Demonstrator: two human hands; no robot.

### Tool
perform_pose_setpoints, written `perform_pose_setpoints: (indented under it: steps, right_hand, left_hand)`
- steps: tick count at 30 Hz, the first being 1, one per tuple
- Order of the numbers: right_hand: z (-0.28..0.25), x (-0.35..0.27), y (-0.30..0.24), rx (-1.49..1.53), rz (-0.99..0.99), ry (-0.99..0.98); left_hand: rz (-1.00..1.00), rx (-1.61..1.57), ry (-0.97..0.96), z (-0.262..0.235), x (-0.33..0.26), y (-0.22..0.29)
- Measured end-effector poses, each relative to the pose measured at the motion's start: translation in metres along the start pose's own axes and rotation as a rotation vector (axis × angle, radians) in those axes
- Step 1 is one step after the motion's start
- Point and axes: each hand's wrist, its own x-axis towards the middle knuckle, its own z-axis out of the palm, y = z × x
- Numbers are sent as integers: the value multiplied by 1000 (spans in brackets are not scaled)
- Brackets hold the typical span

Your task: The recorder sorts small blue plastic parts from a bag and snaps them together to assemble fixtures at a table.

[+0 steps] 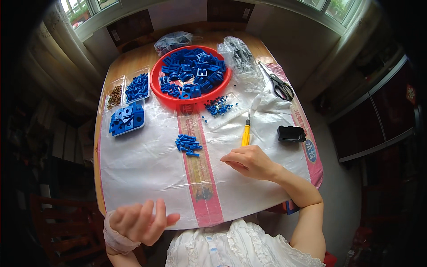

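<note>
My left hand (pixel 141 221) is raised over the near left edge of the table, fingers loosely curled and apart, with nothing visible in it. Near the middle right of the sheet, my right hand (pixel 252 162) has its fingers pressed together. Whatever they may hold is hidden. Just beyond it lies a yellow-handled tool (pixel 246 134) with a dark neck; its far end blends into clear plastic. To the left of my right hand, a small pile of slim blue plastic pieces (pixel 188 145) rests on the white woven sheet (pixel 147 178).
A red basin (pixel 154 83) holds many blue plastic parts. Clear boxes of blue pegs (pixel 137 86), blue plates (pixel 127 119) and brown screws (pixel 114 97) stand at left. Tiny parts (pixel 218 106) lie before the basin. Scissors (pixel 281 86), a black case (pixel 291 134) and plastic bags (pixel 238 55) sit right.
</note>
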Motion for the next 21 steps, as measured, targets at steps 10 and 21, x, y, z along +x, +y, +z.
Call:
perform_pose_setpoints:
  steps: [10,21]
  right_hand:
    - [-56,3,2,68,383,530]
    - [-82,-8,55,-47,608,637]
  left_hand:
    - [61,-29,-282,72,-6,9]
    - [-101,-129,-199,115,-24,-22]
